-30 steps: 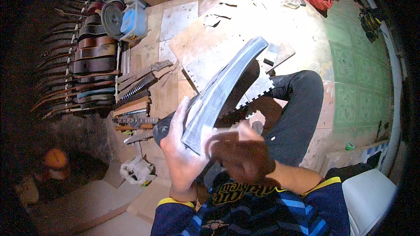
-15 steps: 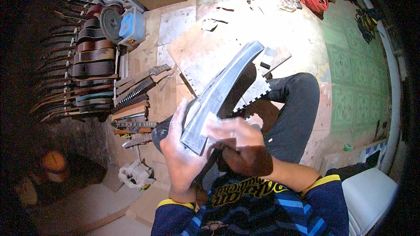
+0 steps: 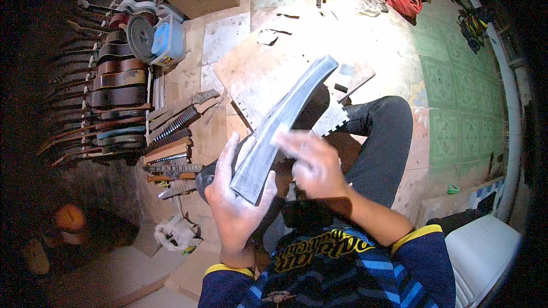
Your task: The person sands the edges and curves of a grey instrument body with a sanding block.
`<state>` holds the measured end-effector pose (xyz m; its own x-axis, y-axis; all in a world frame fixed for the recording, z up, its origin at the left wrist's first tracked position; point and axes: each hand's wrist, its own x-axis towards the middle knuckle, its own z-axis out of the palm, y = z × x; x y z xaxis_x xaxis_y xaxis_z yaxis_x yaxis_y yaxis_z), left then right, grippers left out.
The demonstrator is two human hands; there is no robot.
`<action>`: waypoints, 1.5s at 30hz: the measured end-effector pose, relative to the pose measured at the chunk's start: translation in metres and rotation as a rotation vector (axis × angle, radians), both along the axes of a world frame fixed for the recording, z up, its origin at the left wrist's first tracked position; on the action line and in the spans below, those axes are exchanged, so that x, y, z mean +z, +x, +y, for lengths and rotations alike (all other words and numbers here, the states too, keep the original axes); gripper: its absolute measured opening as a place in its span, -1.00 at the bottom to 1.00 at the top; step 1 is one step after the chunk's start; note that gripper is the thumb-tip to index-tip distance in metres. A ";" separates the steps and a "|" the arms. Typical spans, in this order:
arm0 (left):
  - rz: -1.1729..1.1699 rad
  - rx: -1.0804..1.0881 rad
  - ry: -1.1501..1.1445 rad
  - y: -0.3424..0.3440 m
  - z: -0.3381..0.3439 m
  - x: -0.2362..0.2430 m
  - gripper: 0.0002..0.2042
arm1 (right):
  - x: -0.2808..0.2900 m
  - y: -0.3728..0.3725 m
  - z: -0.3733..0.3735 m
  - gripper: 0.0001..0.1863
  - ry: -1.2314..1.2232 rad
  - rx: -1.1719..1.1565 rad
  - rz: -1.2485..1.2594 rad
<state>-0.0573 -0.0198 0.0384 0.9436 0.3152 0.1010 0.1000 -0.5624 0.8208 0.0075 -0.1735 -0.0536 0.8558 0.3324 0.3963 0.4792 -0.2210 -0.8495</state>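
Note:
A long, curved piece (image 3: 288, 111) with a grey, dust-streaked surface slants from my lap toward the far side, its blunt end nearest me. My left hand (image 3: 237, 197) grips that near end from below, fingers along the left side and thumb on the right. White dust coats the fingers. Against the right edge, about midway, rest the fingertips of my right hand (image 3: 317, 159), slightly blurred. A pale patch shows under them, too unclear to name. The underside of the piece is hidden. My bent leg (image 3: 382, 142) in black trousers lies to the right.
Several guitar bodies (image 3: 120, 97) stand in a row at left, beside a clear tub (image 3: 171, 43) with blue inside. Guitar necks (image 3: 174, 168) lie left of my knee. A board (image 3: 240, 74), a small block (image 3: 343, 77) and scraps (image 3: 268, 36) lie ahead. A white plastic bag (image 3: 177, 234) sits lower left.
My right hand has slid forward along the piece, away from its near end. My left hand keeps its grip. The whole view has shifted slightly.

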 end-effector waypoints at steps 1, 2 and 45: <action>-0.028 0.022 -0.021 0.000 0.000 0.000 -0.29 | 0.012 -0.017 0.004 -0.55 0.173 0.115 0.084; -0.024 0.023 -0.021 -0.001 0.003 -0.001 -0.29 | 0.021 -0.032 0.004 -0.47 0.346 0.231 0.170; -0.096 0.002 0.108 -0.001 0.009 -0.005 -0.57 | -0.056 0.065 -0.018 -0.28 -0.220 -0.033 -0.051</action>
<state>-0.0586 -0.0108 0.0339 0.9276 0.2990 0.2239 0.0253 -0.6482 0.7611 0.0722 -0.1915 -0.1098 0.8483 0.3880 0.3603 0.5098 -0.4148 -0.7537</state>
